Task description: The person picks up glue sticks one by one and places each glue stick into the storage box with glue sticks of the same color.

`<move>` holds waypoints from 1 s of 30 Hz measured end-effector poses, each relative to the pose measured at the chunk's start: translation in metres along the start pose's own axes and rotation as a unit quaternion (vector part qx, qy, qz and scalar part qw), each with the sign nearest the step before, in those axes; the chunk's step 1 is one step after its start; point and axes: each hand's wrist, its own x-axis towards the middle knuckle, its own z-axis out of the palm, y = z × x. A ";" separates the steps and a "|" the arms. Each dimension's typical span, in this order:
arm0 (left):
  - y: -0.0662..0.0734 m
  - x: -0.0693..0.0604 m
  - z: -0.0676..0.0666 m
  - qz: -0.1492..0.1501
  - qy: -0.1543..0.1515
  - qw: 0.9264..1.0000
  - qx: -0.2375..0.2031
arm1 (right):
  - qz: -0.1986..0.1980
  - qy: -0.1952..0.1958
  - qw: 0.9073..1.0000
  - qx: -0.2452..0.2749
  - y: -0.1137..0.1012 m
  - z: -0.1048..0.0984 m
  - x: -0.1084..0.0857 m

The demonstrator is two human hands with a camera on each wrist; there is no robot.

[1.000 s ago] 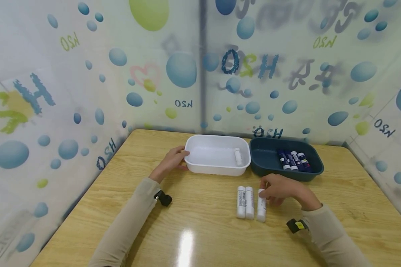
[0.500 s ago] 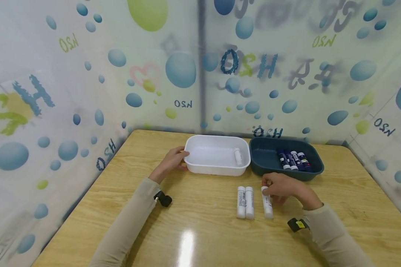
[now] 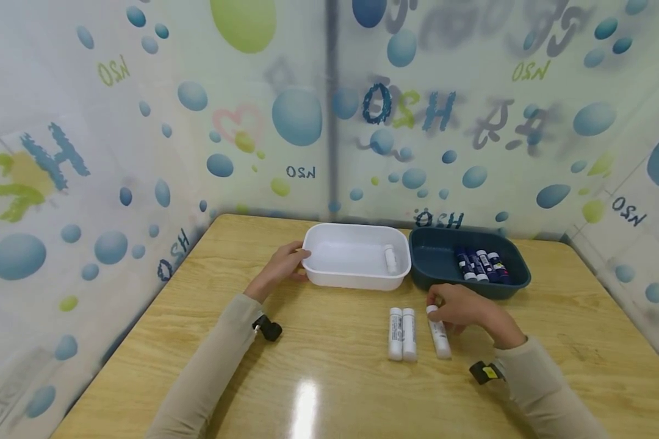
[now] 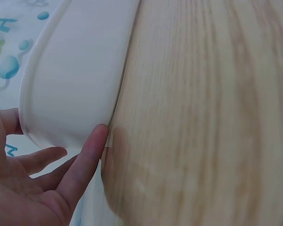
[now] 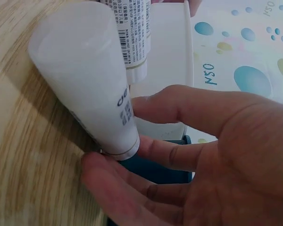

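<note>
One tube is pinched by the right hand; the left hand grips a tray near the table's far edge, probably steadying it.

Left sleeve and right sleeve were long, plain beige, creased; left wrist unit was small and black; right wrist unit was black, blocky, and bore a yellow patch; left hand and right hand were bare
</note>
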 end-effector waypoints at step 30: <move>0.001 -0.001 -0.001 -0.007 -0.002 1.000 0.008 | 0.030 -0.029 0.999 -0.005 -0.005 0.004 -0.004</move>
